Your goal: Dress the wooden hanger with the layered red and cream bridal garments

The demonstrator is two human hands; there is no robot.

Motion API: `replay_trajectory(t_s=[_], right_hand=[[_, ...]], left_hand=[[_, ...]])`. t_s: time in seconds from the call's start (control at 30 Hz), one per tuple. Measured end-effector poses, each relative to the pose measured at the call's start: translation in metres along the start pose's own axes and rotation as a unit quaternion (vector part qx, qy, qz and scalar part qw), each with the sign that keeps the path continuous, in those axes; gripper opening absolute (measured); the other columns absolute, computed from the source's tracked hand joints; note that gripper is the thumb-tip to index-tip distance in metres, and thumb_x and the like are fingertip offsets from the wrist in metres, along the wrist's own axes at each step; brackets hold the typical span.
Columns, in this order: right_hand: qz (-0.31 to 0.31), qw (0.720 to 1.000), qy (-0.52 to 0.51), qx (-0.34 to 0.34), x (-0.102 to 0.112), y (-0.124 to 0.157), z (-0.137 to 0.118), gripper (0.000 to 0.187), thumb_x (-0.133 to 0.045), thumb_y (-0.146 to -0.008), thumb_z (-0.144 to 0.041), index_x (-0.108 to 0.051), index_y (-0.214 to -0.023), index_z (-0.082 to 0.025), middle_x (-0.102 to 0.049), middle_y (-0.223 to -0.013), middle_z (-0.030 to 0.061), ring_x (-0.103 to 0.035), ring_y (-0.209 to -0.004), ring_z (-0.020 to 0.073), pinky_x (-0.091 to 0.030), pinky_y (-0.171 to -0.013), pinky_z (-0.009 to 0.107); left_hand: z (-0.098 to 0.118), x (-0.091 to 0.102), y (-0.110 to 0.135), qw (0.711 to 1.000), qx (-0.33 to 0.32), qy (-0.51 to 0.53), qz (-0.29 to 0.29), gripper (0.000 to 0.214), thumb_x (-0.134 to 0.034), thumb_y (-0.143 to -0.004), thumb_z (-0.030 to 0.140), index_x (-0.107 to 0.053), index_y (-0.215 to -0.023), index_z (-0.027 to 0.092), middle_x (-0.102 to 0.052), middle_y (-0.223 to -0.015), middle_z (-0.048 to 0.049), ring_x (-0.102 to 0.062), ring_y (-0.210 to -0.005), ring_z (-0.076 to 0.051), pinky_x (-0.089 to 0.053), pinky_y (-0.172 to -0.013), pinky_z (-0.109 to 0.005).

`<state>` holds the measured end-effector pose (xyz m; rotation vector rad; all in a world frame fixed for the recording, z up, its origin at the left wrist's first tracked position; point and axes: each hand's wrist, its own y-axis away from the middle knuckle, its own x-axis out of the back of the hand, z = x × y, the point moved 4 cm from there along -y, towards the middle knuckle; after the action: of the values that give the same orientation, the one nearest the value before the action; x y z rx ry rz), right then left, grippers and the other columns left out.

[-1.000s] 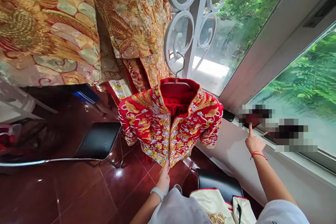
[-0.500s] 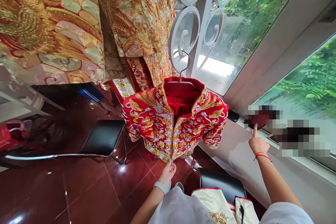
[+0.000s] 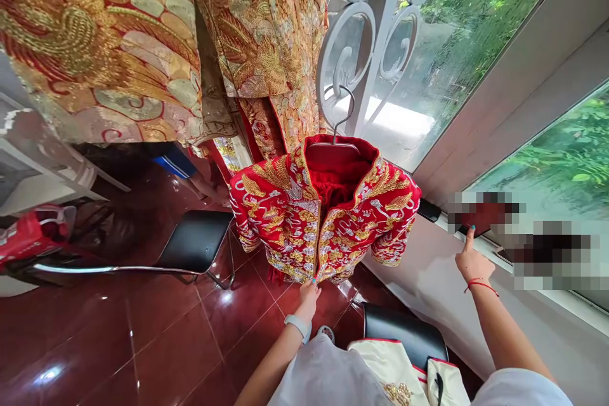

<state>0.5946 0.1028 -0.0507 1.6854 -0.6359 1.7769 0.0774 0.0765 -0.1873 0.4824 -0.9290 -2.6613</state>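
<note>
A short red jacket [image 3: 352, 235] with gold and silver embroidery hangs in front of me on a metal hanger [image 3: 351, 115]. The hanger's hook is at the white scrolled ironwork [image 3: 345, 32]. My left hand [image 3: 309, 299] pinches the jacket's lower front edge, where the two front panels meet. On the right, my right hand [image 3: 476, 264] points with its index finger stretched out and the other fingers curled, holding nothing. That fingertip is at a blurred-out dark red item [image 3: 483, 212] on the windowsill; whether it touches cannot be made out.
Large gold-embroidered garments [image 3: 157, 76] hang at upper left. A black chair [image 3: 197, 241] stands on the tiled floor [image 3: 166, 336]. A second black seat [image 3: 404, 327] is near me, with a cream garment [image 3: 380, 355] beside it. A red bag [image 3: 33, 238] lies far left.
The whole view has shifted slightly, so the jacket and garments appear a little further right. My left hand keeps its pinch on the jacket; my right hand keeps pointing at the sill.
</note>
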Motion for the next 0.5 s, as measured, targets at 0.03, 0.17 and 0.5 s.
replay_trajectory(t_s=[0.03,0.17,0.5], right_hand=[[0.000,1.000,0.002,0.000,0.000,0.000,0.000,0.081,-0.044,-0.094,-0.027,-0.002,-0.162,-0.012,-0.072,-0.090,0.0234,-0.074,-0.089,0.0397,-0.053,-0.073,0.048],[0.000,1.000,0.002,-0.006,-0.002,-0.001,0.000,0.077,-0.038,-0.095,-0.028,-0.003,-0.162,-0.015,-0.072,-0.092,0.0229,-0.074,-0.090,0.0401,-0.053,-0.074,0.049],[-0.006,1.000,-0.005,-0.010,0.001,0.000,0.000,0.076,-0.037,-0.094,-0.029,-0.005,-0.162,-0.015,-0.072,-0.091,0.0221,-0.073,-0.090,0.0406,-0.052,-0.075,0.049]], left_hand=[[0.004,-0.001,-0.001,0.999,-0.018,-0.042,0.000,0.020,-0.074,-0.074,0.022,-0.057,-0.065,0.019,-0.060,-0.070,-0.0005,-0.062,-0.073,-0.017,-0.052,-0.080,-0.034],[0.019,-0.002,-0.006,0.978,-0.088,-0.188,-0.005,0.017,-0.066,-0.076,0.024,-0.057,-0.062,0.020,-0.060,-0.069,-0.0012,-0.059,-0.077,-0.020,-0.046,-0.082,-0.033],[0.015,-0.010,-0.012,0.942,-0.091,-0.314,-0.071,0.020,-0.062,-0.080,0.037,-0.056,-0.069,0.021,-0.069,-0.080,-0.0037,-0.063,-0.090,-0.021,-0.046,-0.088,-0.033]])
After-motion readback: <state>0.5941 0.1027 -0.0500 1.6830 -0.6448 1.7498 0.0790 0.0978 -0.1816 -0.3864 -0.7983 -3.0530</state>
